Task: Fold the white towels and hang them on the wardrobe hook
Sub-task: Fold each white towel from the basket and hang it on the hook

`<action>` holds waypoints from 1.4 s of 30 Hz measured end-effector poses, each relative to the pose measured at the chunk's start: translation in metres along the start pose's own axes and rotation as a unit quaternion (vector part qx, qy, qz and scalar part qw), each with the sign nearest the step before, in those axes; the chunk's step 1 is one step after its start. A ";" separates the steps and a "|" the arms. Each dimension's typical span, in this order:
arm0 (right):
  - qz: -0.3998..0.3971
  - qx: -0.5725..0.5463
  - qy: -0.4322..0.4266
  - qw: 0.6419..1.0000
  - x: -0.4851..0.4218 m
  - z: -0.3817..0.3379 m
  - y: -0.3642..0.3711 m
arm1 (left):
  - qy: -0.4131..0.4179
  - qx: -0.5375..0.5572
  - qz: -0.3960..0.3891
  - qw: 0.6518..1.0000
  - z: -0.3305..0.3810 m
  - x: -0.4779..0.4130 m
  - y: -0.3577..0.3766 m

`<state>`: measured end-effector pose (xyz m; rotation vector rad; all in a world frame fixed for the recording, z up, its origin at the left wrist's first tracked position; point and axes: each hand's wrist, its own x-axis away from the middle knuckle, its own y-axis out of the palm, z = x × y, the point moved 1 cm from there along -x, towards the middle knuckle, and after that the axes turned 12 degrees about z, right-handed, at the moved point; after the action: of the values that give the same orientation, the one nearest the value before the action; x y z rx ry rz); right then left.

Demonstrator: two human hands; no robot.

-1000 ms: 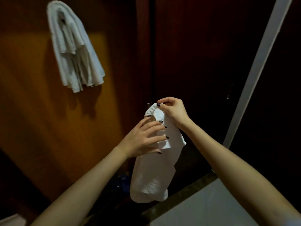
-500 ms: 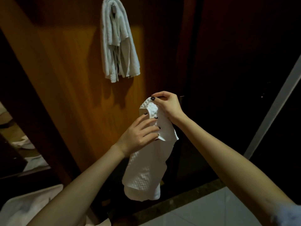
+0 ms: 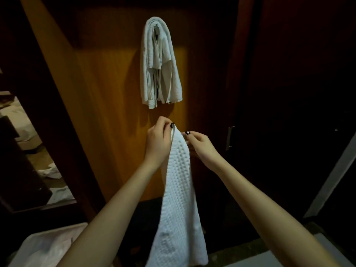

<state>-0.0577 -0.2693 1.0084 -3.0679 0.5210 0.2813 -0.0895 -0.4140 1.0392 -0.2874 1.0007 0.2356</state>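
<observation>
Step, as I read it: white waffle-weave towel (image 3: 179, 189) is folded into a long narrow strip, and next it goes over the small metal wardrobe hook (image 3: 157, 30). Strip's top end sits straight below the hook, well apart from it. The rest hangs down from there between the forearms.

Hook is already loaded: a bundle of folded white towels (image 3: 159, 70) is draped over it, covering all but its tip. So find the strip's midpoint, lift it above the hook and lay it over the bundle's crown, both halves hanging even. Off-centre, it'll likely slide off. Keep the fold edges aligned on the way up and don't let the layers fan out.

Grip: left hand (image 3: 157, 140) is narrow, thumb and forefinger pinching the strip's top left corner, other fingers curled. Right hand (image 3: 202, 146) is also narrow, thumb tip on the top right edge, fingers curled behind the cloth. That reads as a pinch, though the contact side is hidden. Both hands hold the end, not the middle, so I'd regrip lower before hanging.
</observation>
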 end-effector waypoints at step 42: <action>0.183 0.315 -0.083 0.927 0.069 0.103 -0.083 | -0.335 0.343 0.057 0.876 0.015 -0.031 -0.007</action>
<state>0.0160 -0.2082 0.8939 -2.2922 0.9538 0.3006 -0.0917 -0.4171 1.0734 0.4871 0.3568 0.0600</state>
